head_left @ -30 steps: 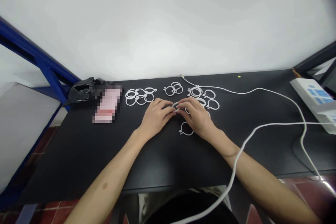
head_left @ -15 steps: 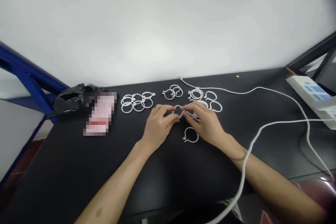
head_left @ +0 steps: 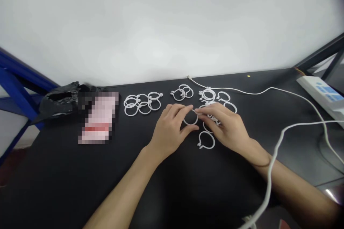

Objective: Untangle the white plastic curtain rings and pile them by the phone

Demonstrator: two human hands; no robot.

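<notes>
A thin white plastic ring [head_left: 190, 124] is between my hands, above the black table. My right hand [head_left: 227, 123] pinches its right side between thumb and fingertips. My left hand [head_left: 169, 128] is around its left side, thumb and index finger spread apart; the index fingertip is close to the ring's top edge. The place where the ring's ends meet is hidden by my right fingers. Just below my right hand lies an open ring [head_left: 206, 140] with small clasp ends. Several more rings [head_left: 208, 95] lie behind and partly beneath my right hand.
Left of my hands lies a group of rings [head_left: 144, 107], and a small cluster [head_left: 178, 95] lies farther back. A pixelated pink item [head_left: 99, 111] and black plastic [head_left: 61, 100] are at left. A white cable [head_left: 274, 154] crosses near my right forearm; a power strip [head_left: 319, 89] is at right.
My left thumb and fingers have spread from their pinch on the ring. The ring now looks rounder. The view has shifted slightly, moving the rings and hands rightward in the picture.
</notes>
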